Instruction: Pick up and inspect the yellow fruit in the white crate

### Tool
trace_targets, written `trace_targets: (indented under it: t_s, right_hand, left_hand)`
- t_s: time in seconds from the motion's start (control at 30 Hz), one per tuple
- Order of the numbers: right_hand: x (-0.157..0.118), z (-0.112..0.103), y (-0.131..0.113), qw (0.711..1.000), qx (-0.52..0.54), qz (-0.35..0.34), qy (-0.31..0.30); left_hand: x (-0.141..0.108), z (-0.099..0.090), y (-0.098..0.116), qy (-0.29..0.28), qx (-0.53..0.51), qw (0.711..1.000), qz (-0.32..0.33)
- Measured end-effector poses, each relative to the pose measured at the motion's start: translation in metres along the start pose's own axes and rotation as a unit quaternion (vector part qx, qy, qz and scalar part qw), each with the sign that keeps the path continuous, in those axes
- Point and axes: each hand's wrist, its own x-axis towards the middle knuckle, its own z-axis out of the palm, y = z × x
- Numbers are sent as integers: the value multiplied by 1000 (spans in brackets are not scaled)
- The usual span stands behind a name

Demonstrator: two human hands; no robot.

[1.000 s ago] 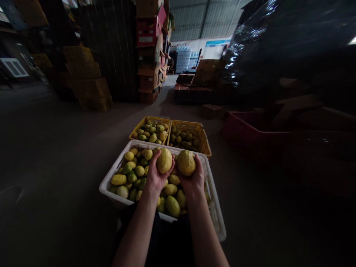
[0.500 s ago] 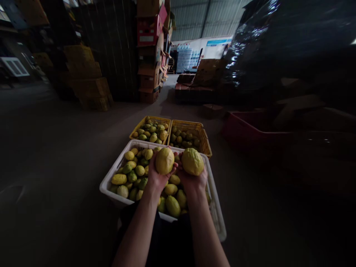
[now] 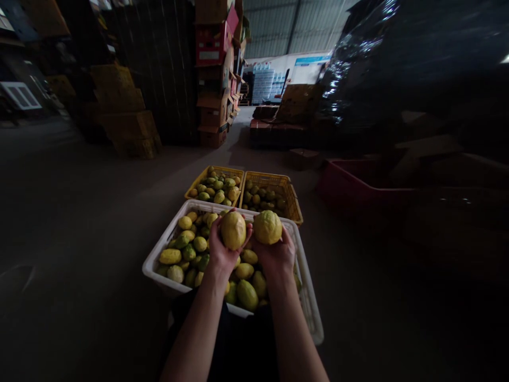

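My left hand [image 3: 221, 249] holds a rounded yellow fruit [image 3: 233, 231] with a slightly creased skin, cupped from below and behind. In my right hand [image 3: 278, 252] rests a second yellow-green fruit [image 3: 268, 227], bumpier and wrinkled. The two fruits are side by side, with a small gap between them. Both hands are above a white plastic crate [image 3: 314, 307], which holds many loose fruits [image 3: 200, 244] ranging from yellow to green, some of them long and ridged. The kind of fruit is not certain; they look lemon-like.
Beyond the white crate stand two yellow crates, a left one [image 3: 186, 197] and a right one [image 3: 296, 207], both holding similar fruit. A red bin [image 3: 350, 185] is at right. Stacked cartons [image 3: 210, 109] and a wrapped pallet load [image 3: 369, 79] stand farther back on the dim floor.
The right hand's fruit has shifted left and slightly up, turning in the hand, with fingers now showing at its right. The left hand's fruit has moved slightly left and up.
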Motion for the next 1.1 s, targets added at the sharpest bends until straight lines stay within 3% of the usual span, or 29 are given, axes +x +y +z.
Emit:
trace_targets:
  t_s: [0.27,0.6,0.83,1.1]
  right_hand:
    - [2,-8,-4,997,11,60,-52]
    - [-8,0,-5,987,-23,99,-127]
    - [-16,0,-8,981,-58,40,-180]
    - [-17,0,-9,975,-71,41,-205]
  left_hand:
    - [3,-3,1,3,-22,1000,-10]
    - [0,-6,3,-27,-12,998,-54]
    - [0,-6,-1,-41,-13,998,-47]
    - [-2,-5,-1,-39,-2,998,-41]
